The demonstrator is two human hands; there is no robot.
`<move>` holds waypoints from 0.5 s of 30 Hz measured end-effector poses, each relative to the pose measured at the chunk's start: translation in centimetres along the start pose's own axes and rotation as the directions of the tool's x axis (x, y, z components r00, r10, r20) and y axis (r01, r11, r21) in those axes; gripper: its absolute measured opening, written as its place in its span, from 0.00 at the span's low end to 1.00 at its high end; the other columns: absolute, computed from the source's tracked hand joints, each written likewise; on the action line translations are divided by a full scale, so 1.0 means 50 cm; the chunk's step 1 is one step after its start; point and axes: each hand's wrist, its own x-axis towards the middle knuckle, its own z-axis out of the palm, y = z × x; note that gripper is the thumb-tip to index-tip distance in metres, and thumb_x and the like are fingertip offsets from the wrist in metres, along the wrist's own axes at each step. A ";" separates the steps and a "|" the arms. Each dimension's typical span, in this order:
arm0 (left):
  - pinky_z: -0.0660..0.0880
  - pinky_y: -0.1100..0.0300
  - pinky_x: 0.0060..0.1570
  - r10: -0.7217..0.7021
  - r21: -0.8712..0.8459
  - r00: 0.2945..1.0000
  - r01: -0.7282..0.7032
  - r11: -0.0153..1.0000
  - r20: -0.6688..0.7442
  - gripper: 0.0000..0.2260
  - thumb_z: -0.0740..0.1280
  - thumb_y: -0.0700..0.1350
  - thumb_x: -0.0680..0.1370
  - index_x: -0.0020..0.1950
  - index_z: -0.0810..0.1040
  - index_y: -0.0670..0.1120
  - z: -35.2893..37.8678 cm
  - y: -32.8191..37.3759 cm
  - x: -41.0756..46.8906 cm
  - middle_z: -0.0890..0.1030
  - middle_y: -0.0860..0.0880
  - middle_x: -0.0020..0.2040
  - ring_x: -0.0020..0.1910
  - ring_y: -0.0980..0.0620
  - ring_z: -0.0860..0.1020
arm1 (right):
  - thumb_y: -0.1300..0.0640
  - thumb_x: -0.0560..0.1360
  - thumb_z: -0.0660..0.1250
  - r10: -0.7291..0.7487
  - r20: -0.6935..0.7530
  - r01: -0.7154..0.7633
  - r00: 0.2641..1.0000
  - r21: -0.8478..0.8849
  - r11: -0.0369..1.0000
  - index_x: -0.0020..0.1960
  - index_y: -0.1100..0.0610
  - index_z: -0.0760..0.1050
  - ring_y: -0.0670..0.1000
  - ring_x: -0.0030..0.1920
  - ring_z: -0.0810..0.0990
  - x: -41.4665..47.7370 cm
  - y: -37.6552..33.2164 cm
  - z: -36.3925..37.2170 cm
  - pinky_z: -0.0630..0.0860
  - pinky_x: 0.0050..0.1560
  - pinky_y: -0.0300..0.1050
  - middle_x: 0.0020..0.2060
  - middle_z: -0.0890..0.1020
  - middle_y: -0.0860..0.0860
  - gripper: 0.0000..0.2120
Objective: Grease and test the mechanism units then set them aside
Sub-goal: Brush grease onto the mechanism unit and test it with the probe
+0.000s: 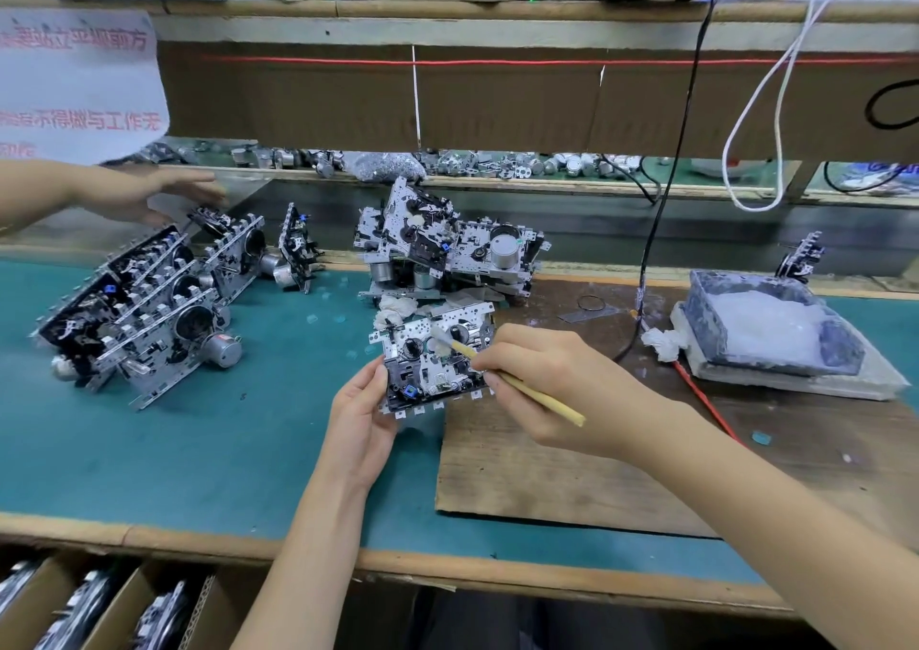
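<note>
My left hand [360,413] grips the lower left edge of a silver mechanism unit [427,368], held tilted over the bench. My right hand [542,381] pinches a thin wooden brush [527,391] like a pen; its white greasy tip touches the top face of the unit. A pile of several mechanism units [447,249] lies just behind. Another group of units [154,311] stands in rows on the left of the green mat [209,450]. An open tub of white grease [771,326] sits at the right.
Another person's hand [149,197] reaches over the left row from the far left. A brown board [572,475] covers the bench under my right hand. A black cable [661,231] and a red wire hang down near the tub. Cardboard boxes with units [99,604] stand below the bench edge.
</note>
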 end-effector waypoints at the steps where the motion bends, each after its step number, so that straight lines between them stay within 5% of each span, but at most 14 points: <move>1: 0.79 0.61 0.42 -0.002 0.002 1.000 0.002 1.000 -0.001 0.12 0.55 0.37 0.80 0.58 0.76 0.38 0.000 0.000 0.000 0.85 0.48 0.44 0.41 0.53 0.83 | 0.64 0.73 0.62 -0.004 -0.004 0.004 1.000 0.004 1.000 0.49 0.66 0.78 0.55 0.34 0.77 -0.001 0.000 0.000 0.73 0.35 0.45 0.37 0.77 0.56 0.09; 5: 0.80 0.62 0.41 -0.004 0.003 1.000 0.004 1.000 -0.015 0.11 0.56 0.37 0.80 0.57 0.76 0.39 -0.004 -0.001 0.003 0.85 0.48 0.44 0.41 0.54 0.83 | 0.64 0.74 0.62 0.024 -0.131 -0.029 0.991 -0.038 0.999 0.52 0.66 0.79 0.56 0.35 0.77 -0.007 0.007 -0.005 0.75 0.33 0.48 0.38 0.78 0.57 0.10; 9: 0.80 0.62 0.40 -0.001 0.014 1.000 0.002 1.000 -0.021 0.11 0.55 0.37 0.81 0.55 0.77 0.40 -0.009 -0.004 0.007 0.85 0.49 0.43 0.41 0.55 0.83 | 0.62 0.74 0.66 0.196 -0.226 -0.251 0.954 -0.250 0.935 0.49 0.65 0.80 0.58 0.34 0.77 -0.034 0.037 -0.008 0.71 0.29 0.44 0.38 0.77 0.58 0.07; 11: 0.80 0.63 0.40 -0.002 0.011 1.000 0.002 1.000 -0.020 0.11 0.55 0.36 0.81 0.54 0.77 0.41 -0.012 -0.006 0.008 0.85 0.50 0.43 0.40 0.55 0.83 | 0.59 0.78 0.61 0.406 -0.191 -0.449 0.894 -0.370 0.813 0.53 0.63 0.76 0.59 0.44 0.75 -0.058 0.058 -0.009 0.67 0.37 0.46 0.45 0.74 0.59 0.10; 13: 0.80 0.64 0.40 -0.002 0.005 1.000 0.002 1.000 -0.013 0.11 0.55 0.36 0.81 0.54 0.77 0.41 -0.013 -0.007 0.010 0.85 0.50 0.43 0.40 0.56 0.83 | 0.53 0.81 0.52 0.654 -0.140 -0.618 0.744 -0.517 0.592 0.59 0.59 0.68 0.57 0.54 0.69 -0.090 0.081 -0.012 0.64 0.46 0.46 0.56 0.69 0.56 0.13; 15: 0.80 0.64 0.38 -0.003 0.006 1.000 0.003 1.000 -0.010 0.11 0.55 0.36 0.81 0.54 0.77 0.41 -0.014 -0.008 0.012 0.85 0.50 0.43 0.40 0.56 0.83 | 0.54 0.80 0.55 0.804 -0.124 -0.669 0.582 -0.634 0.387 0.62 0.58 0.64 0.56 0.61 0.66 -0.123 0.095 -0.019 0.65 0.54 0.47 0.62 0.64 0.56 0.13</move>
